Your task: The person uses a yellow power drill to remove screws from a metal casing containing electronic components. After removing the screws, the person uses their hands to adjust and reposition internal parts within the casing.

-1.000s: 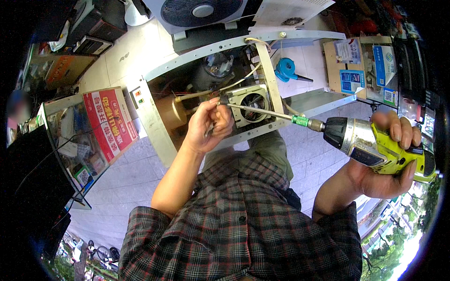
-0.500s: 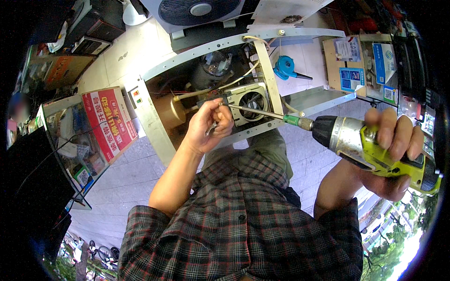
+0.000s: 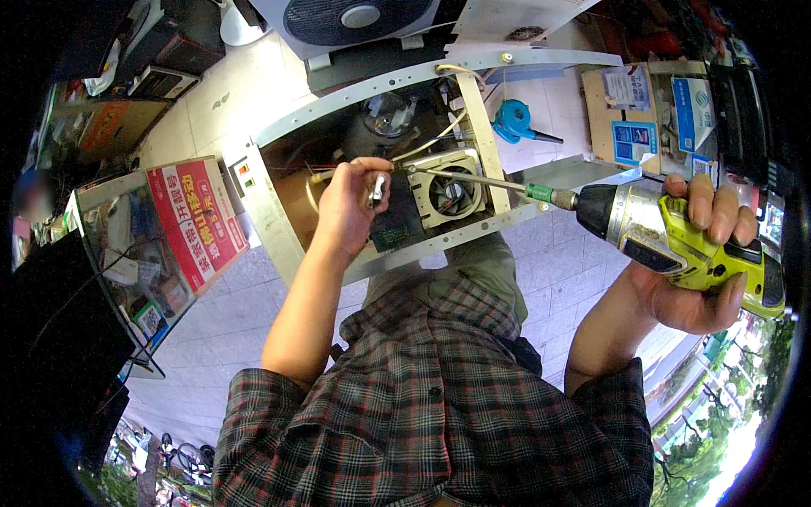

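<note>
My right hand is wrapped around a yellow-green cordless drill, pointing left. From its chuck runs a long thin screwdriver bit with a green collar. The bit's tip is by the upper left corner of a square cream cooling fan with dark blades. Just left of the fan, my left hand is closed, with a small shiny metal piece in its fingers; its exact kind is unclear. Both are over an open metal machine casing, where a dark rounded compressor and cables show.
A blue hand blower lies on the tiled floor to the right of the casing. Farther back stands a large boxed fan unit. A glass display case with a red sign is at left, cardboard and another case at right.
My left hand has drawn back left and slightly down, away from the bit's tip. The drill has shifted a little right, and more of the fan and a green circuit board shows.
</note>
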The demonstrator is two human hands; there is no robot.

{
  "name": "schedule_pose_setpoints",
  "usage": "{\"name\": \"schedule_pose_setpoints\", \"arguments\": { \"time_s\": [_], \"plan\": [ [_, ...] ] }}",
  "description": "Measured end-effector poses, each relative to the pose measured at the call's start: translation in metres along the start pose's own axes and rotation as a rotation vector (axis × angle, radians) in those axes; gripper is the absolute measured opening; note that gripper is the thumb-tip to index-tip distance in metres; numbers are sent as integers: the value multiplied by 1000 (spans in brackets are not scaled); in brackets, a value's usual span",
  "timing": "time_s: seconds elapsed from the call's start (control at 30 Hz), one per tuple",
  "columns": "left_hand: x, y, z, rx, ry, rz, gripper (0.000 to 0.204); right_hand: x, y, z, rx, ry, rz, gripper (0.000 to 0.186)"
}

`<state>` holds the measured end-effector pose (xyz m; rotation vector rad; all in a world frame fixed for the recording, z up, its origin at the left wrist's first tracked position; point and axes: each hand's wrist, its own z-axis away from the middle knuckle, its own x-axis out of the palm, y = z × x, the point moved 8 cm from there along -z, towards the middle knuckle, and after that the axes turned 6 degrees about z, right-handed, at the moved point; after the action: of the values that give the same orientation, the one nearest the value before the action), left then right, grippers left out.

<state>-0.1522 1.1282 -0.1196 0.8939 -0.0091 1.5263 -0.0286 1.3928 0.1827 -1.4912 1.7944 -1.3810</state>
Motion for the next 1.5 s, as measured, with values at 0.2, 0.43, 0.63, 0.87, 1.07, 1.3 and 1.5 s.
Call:
{"name": "schedule_pose_setpoints", "arguments": {
  "time_s": [0.2,0.43,0.63,0.87,1.07,1.3,1.5],
  "plan": [
    [5,2,-7,-87,-165,123,36,-27,4,10,11,111,-29,41],
    [4,-12,-8,-111,15,381,34,-45,5,14,9,180,-54,43],
    [-12,-15,-15,45,82,215,26,-53,13,15,25,149,-67,43],
    [22,-4,-14,104,-77,164,36,-55,14,13,21,142,-35,44],
    [20,-7,-17,94,-189,177,26,-57,12,16,33,179,-43,44],
    [22,-9,-15,103,-216,218,29,-54,17,15,26,134,-75,46],
    [31,-6,-12,59,-180,258,42,-55,16,16,35,156,-56,46]
  ]
}}
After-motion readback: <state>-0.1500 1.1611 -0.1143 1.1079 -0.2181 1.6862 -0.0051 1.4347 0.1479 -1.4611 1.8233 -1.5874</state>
